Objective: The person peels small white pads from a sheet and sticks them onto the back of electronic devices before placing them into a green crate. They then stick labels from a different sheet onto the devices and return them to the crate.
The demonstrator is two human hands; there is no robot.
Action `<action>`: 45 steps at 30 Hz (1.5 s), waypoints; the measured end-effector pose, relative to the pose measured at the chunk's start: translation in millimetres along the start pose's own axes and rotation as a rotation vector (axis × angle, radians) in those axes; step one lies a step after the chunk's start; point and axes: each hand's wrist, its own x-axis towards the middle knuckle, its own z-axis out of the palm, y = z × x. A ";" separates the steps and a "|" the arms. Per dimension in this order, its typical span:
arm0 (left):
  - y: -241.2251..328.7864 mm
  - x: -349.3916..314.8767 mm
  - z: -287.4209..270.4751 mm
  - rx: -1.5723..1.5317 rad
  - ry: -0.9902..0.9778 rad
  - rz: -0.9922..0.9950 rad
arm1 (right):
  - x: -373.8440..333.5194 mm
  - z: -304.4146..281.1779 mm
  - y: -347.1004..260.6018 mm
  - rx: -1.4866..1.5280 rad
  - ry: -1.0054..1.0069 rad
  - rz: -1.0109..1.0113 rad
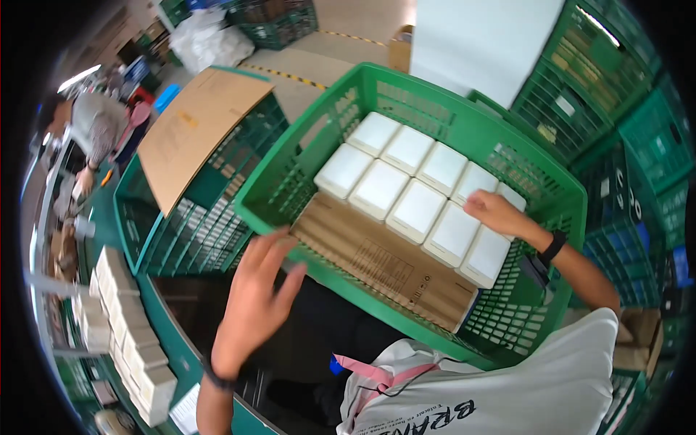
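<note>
A green plastic basket (pixel 330 270) lies tilted across the view before me. Inside it, white boxes (pixel 415 210) with rounded corners are lined up in two rows. A flat brown cardboard piece (pixel 380 262) lies beside them on the near side. My right hand (pixel 499 212) is over the right part of the rows, its fingers curled in; whatever they may hold is hidden. Outside the basket's near left rim, my left hand (pixel 255 297) hovers open, fingers spread, with nothing in it. Its fingertips are close to the rim.
White boxes (pixel 134 337) stand in lines on the green-edged bench at left. A cardboard sheet (pixel 199 130) covers a crate (pixel 199 232) beyond my left hand. Stacked green crates (pixel 573 94) rise at right. Another person (pixel 98 130) is at the far left.
</note>
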 end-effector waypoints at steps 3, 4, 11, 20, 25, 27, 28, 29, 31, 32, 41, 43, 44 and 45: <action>-47.7 139.1 66.7 0.060 -0.134 0.176 | -56.7 17.4 94.1 -0.154 0.385 0.031; -70.7 169.9 82.7 0.057 -0.190 0.157 | -57.6 19.2 83.7 -0.129 0.403 0.038; -13.5 254.7 231.1 0.375 -0.780 0.382 | -61.9 5.8 74.3 0.457 0.164 0.781; 20.1 213.8 313.3 0.422 -0.541 0.819 | -43.6 77.4 95.3 0.841 0.407 0.679; 48.1 199.2 328.0 0.363 -0.642 0.802 | -78.8 11.9 41.9 0.904 0.159 0.964; 75.2 190.4 330.4 0.293 -0.773 0.588 | -98.1 -5.8 34.8 0.895 0.123 0.937; 79.8 184.4 333.0 0.283 -0.763 0.559 | -104.8 -15.7 26.8 0.871 0.100 0.931; 73.6 178.7 335.1 0.262 -0.704 0.527 | -105.7 -19.4 14.7 0.866 0.162 0.880; 73.6 162.1 341.0 0.209 -0.566 0.420 | -115.2 -35.8 -3.1 0.825 0.246 0.762; 78.8 149.8 343.3 0.201 -0.547 0.348 | -126.1 -43.7 -8.0 0.786 0.183 0.742; 67.5 100.6 212.9 -0.673 -0.988 -0.041 | -202.1 -43.1 -61.4 1.211 0.511 0.113; 65.6 48.2 112.4 -0.880 -0.821 -0.238 | -198.6 -52.0 -77.6 1.350 0.346 0.031; 61.9 3.8 67.6 -1.084 -0.694 -0.366 | -193.8 -50.0 -88.6 1.425 0.158 -0.013; 56.4 -45.2 37.7 -1.225 -0.518 -0.352 | -193.9 -41.1 -112.4 1.420 0.060 -0.019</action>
